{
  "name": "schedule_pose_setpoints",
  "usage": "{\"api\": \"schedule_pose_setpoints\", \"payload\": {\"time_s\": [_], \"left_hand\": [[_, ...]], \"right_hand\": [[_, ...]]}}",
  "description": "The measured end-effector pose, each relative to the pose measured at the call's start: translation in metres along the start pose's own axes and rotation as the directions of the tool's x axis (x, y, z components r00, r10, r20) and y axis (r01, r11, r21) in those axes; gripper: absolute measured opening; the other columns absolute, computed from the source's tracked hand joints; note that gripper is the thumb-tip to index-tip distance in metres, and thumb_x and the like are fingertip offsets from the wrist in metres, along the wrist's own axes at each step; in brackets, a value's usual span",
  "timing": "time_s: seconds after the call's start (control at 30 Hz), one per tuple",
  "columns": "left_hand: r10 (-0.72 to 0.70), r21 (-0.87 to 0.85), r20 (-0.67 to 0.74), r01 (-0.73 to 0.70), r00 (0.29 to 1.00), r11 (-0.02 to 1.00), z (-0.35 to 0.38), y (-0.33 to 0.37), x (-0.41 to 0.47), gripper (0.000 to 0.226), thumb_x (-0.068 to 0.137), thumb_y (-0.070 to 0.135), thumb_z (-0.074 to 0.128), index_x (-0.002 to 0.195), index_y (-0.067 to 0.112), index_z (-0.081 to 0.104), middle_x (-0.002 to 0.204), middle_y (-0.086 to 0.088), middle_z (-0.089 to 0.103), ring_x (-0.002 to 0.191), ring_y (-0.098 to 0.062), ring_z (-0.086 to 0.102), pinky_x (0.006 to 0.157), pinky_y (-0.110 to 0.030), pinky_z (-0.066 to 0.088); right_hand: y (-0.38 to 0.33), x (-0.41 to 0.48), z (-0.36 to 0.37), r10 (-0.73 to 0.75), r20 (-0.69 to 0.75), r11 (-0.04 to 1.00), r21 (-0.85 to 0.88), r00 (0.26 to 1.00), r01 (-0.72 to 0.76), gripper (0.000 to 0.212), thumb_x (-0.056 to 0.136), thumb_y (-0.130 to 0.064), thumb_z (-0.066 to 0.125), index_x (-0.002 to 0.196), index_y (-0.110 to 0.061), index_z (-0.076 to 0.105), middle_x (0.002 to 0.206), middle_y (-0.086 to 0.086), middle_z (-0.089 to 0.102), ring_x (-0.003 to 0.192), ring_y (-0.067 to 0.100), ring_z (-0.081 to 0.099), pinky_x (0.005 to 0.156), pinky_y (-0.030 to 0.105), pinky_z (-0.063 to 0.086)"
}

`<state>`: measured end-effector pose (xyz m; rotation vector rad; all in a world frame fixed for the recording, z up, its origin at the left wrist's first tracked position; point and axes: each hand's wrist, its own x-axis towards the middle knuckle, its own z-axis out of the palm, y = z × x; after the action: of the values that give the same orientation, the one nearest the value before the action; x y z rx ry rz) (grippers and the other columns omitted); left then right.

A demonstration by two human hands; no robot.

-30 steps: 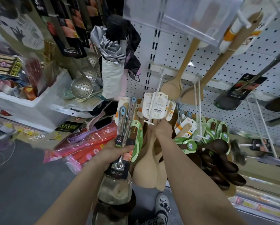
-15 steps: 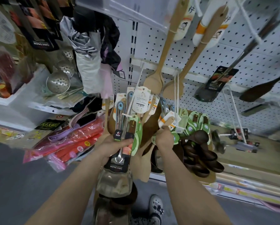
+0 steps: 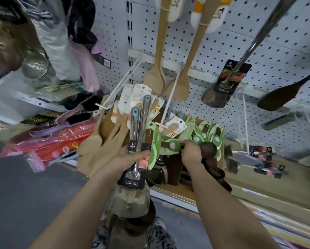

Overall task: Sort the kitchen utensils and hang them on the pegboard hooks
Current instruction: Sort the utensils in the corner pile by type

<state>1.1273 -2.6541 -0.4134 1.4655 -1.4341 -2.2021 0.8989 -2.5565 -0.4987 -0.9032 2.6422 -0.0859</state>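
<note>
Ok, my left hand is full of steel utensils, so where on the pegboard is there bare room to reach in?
Bare pegboard shows between the long wooden spoons and the black-carded steel spatula, and right of that spatula, above the dark spatula. Crowded: lower centre, where pale spoons and green-tagged dark spoons bunch on either side of the left hand.

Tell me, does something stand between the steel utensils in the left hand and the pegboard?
Yes. Pale wooden spatulas and their paper tags hang directly behind the steel utensils that the left hand grips, covering the pegboard there.
</note>
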Motion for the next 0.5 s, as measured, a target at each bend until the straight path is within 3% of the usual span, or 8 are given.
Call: {"api": "schedule_pose_setpoints", "payload": {"time_s": [0.07,0.2,0.33,0.4,0.5], "left_hand": [[-0.023,0.010,-0.006,0.023,1.000,1.000,0.008,-0.003,-0.002,0.036,0.080,0.023,0.079,0.112,0.012,0.069,0.097,-0.006,0.076,0.088,-0.019,0.073,0.067,-0.025,0.054],[-0.037,-0.011,-0.038,0.037,0.999,0.999,0.024,-0.005,-0.005,0.034,0.079,0.023,0.080,0.109,0.013,0.069,0.095,-0.006,0.076,0.083,-0.020,0.073,0.066,-0.026,0.054],[-0.044,-0.026,-0.063,0.043,0.997,0.999,0.041,-0.007,-0.004,0.035,0.078,0.023,0.081,0.108,0.012,0.069,0.092,-0.006,0.077,0.080,-0.021,0.073,0.068,-0.028,0.055],[-0.029,-0.029,-0.077,0.027,0.997,0.999,0.049,-0.008,-0.002,0.032,0.078,0.022,0.081,0.107,0.013,0.070,0.090,-0.004,0.077,0.077,-0.017,0.073,0.062,-0.025,0.054],[-0.008,-0.045,-0.088,0.004,0.996,0.999,0.062,-0.011,-0.001,0.026,0.080,0.017,0.080,0.103,0.013,0.069,0.080,0.001,0.076,0.066,-0.010,0.072,0.052,-0.019,0.052]], "right_hand": [[0.007,0.005,-0.008,-0.008,-0.031,1.000,0.028,0.999,0.009,0.039,0.096,-0.005,0.049,0.132,-0.019,0.053,0.115,0.015,0.062,0.112,0.037,0.055,0.074,0.039,0.044],[0.022,0.019,-0.031,0.011,-0.109,0.998,0.061,0.994,-0.005,0.032,0.104,-0.024,0.044,0.136,-0.020,0.047,0.119,0.015,0.060,0.117,0.036,0.052,0.085,0.040,0.042],[0.036,0.030,-0.042,0.062,-0.197,0.981,0.190,0.979,-0.024,0.028,0.104,-0.030,0.043,0.123,-0.011,0.053,0.106,0.019,0.065,0.106,0.038,0.057,0.078,0.039,0.041],[0.038,0.030,-0.045,0.124,-0.159,0.953,0.296,0.979,-0.073,0.027,0.104,-0.030,0.046,0.116,-0.007,0.054,0.106,0.019,0.066,0.103,0.037,0.060,0.080,0.041,0.048],[0.047,0.029,-0.042,0.221,-0.058,0.914,0.360,0.974,-0.186,0.030,0.104,-0.030,0.049,0.112,-0.003,0.056,0.109,0.018,0.066,0.105,0.036,0.062,0.075,0.038,0.044]]}}
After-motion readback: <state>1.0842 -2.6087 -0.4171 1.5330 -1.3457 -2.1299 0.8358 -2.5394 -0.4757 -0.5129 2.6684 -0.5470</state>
